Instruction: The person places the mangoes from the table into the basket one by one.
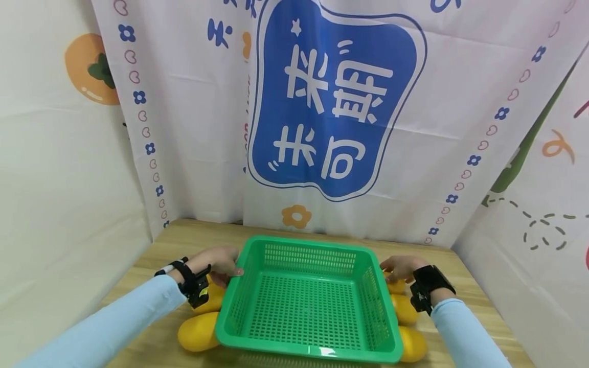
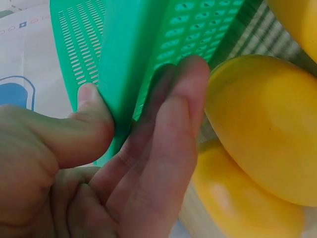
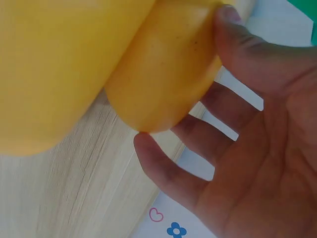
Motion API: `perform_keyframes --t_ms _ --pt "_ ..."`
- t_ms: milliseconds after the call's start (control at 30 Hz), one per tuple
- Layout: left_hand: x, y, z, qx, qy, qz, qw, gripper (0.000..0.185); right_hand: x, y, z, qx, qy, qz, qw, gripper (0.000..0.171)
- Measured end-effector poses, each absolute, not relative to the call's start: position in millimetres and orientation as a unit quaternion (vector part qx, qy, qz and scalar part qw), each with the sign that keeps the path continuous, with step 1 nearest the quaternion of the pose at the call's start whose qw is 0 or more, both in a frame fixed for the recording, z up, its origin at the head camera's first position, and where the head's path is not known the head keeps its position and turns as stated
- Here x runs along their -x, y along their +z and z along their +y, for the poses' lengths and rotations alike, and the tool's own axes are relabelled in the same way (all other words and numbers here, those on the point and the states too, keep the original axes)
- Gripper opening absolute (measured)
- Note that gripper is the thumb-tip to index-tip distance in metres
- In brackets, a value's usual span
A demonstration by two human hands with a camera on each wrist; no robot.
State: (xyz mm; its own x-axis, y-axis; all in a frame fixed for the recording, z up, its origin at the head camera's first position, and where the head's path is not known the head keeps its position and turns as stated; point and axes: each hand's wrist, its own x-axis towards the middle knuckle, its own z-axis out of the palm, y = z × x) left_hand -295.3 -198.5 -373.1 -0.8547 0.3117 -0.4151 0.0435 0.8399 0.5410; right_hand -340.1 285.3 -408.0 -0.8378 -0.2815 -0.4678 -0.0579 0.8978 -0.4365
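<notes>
To the left of the green basket (image 1: 271, 343), a pale blue long sleeve (image 1: 110, 319) meets a black strap (image 1: 186, 273) with a whitish piece, carrying a small, blocky black camera (image 1: 199, 290) marked with a yellow-green patch. To the basket's right, a matching sleeve (image 1: 467, 332) adjoins a wide black band (image 1: 434, 278) and another boxy camera (image 1: 420, 298). Left hand (image 1: 220, 261) and right hand (image 1: 404, 267) are bare.

Head camera: above, facing forward and down. Wrist cameras: close, facing the bare left hand (image 2: 114, 193) and bare right hand (image 3: 262, 153). Head and left-wrist views share the green rectangular perforated plastic basket (image 1: 303, 312).
</notes>
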Motion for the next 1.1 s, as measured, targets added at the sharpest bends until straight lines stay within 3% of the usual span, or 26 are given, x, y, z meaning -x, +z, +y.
perform_keyframes --t_ms 767,1100 --pt "292.9 -377.3 -197.7 -0.095 0.278 0.92 0.259 0.014 335.4 -413.0 285.8 0.086 -0.184 0.932 0.3 0.047" --pt "297.4 -376.8 -198.1 -0.099 0.263 0.927 0.248 0.023 338.8 -413.8 285.9 0.079 -0.195 0.927 0.309 0.05"
